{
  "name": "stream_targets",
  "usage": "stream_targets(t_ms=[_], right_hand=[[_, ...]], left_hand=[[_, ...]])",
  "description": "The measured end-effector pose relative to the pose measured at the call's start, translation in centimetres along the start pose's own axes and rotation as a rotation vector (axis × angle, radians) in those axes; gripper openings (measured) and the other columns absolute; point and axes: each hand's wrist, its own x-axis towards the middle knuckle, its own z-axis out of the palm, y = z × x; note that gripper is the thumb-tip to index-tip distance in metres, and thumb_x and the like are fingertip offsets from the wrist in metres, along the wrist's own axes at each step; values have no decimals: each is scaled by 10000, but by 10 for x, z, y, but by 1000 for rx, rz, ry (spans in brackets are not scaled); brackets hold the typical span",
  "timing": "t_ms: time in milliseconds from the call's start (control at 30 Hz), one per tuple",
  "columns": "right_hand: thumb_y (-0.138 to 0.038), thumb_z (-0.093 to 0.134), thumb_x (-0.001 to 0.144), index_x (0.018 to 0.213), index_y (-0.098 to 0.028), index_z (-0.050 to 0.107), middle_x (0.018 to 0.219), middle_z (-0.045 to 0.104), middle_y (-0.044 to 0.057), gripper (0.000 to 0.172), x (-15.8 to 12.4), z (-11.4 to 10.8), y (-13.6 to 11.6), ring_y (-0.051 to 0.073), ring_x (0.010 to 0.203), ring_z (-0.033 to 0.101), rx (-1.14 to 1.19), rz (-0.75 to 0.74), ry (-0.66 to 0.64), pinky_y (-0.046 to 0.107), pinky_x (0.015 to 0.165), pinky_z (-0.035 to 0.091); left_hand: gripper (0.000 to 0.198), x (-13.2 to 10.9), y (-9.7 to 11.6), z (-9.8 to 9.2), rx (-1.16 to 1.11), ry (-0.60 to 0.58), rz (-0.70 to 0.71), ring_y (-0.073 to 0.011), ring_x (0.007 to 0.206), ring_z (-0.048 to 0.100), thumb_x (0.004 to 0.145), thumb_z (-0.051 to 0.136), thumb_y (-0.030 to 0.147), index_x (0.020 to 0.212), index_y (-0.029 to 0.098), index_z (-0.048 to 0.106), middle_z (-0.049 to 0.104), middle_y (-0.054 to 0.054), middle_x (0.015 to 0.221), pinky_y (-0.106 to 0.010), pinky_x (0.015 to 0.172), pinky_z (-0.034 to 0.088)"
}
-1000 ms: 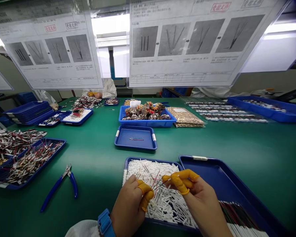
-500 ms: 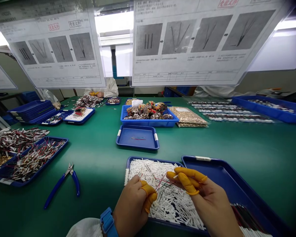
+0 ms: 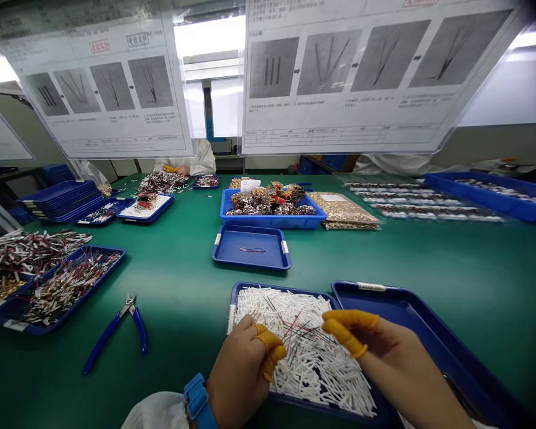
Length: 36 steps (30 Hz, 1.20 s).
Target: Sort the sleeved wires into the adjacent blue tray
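My left hand (image 3: 243, 360), with yellow finger cots and a blue wrist strap, is closed on thin red and dark wires (image 3: 297, 329). The wires fan out to the right, above white tubes (image 3: 319, 372) heaped in a blue tray (image 3: 233, 293). To their right is my right hand (image 3: 390, 348), also in yellow cots. Its thumb and forefinger are pressed together beside the wire ends; whatever they pinch, if anything, is hidden.
Blue-handled cutters (image 3: 116, 333) lie at left, near a tray of wire pieces (image 3: 67, 286). Another blue tray (image 3: 411, 298) sits under my right forearm. Ahead is a small tray (image 3: 232, 238) holding a few wires. Printed sheets (image 3: 339, 119) hang above. A co-worker's sleeve (image 3: 204, 156) shows across the table.
My right hand has moved right and slightly down, away from my left. The white tube seen earlier between its fingers no longer shows there. My left hand keeps its pinch.
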Motion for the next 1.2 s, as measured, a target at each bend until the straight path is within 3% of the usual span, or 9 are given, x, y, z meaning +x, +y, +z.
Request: stream_targets(t_ms=[100,200,367,500,633,900,1033,1100,1200], right_hand=[[-259,744,640,721,-229,724,795,725,74,89,-4,6,1,267,756,683,-329,-104,-186,380,691,565],[-152,803,543,771,-205,711,877,699,84,252,-10,22,1,280,825,663,-558,-143,-266,403,739,552],[-43,766,584,706,-183,702,789,700,74,197,-12,36,5,290,815,653,-800,-292,-243,415,717,548],[-33,688,676,592,-190,683,635,681,51,178,-8,31,9,265,688,650,-849,-445,-223,379,607,543],[-14,652,697,628,-179,699,635,690,65,185,-5,30,12,255,659,645,-847,-466,-208,365,601,524],[-31,607,699,601,-203,680,659,697,78,211,-6,41,14,275,731,649,-755,-436,-188,358,629,515],[-94,501,794,782,-197,701,728,738,85,225,-2,30,14,242,683,698,-659,-352,-134,330,607,563],[-203,497,842,883,-190,688,794,761,97,195,0,25,11,240,711,725,-425,-239,-62,336,640,589],[-365,643,793,898,-191,676,866,774,109,206,1,24,2,268,818,734,219,29,33,382,738,594]], left_hand=[[132,-1,-1,0,-3,30,13,-226,770,553,863,539,71,857,135,655,648,-86,785,-411,804,496],[154,-2,-4,1,-11,58,46,-225,763,549,851,521,50,844,141,644,644,-81,776,-394,771,494],[154,-2,-5,2,-9,64,55,-231,770,545,851,514,57,843,148,638,644,-74,772,-365,714,485],[163,-2,-4,1,-1,50,39,-235,799,554,844,520,43,866,147,644,653,-78,793,-378,759,488],[164,-2,-3,1,16,22,19,-244,795,556,848,511,43,855,134,647,650,-93,795,-386,741,495],[178,-2,-1,-1,54,-18,-7,-239,788,554,841,507,30,863,150,636,647,-79,792,-394,752,493],[167,-2,-1,0,50,-21,-6,-232,791,557,853,509,49,870,154,637,655,-75,807,-400,776,496],[154,-1,-1,-1,57,-23,-4,-230,789,557,860,511,68,866,154,638,656,-75,804,-403,785,497],[147,-1,1,-1,76,-43,0,-232,790,556,863,515,82,859,154,643,660,-80,805,-393,763,506]])
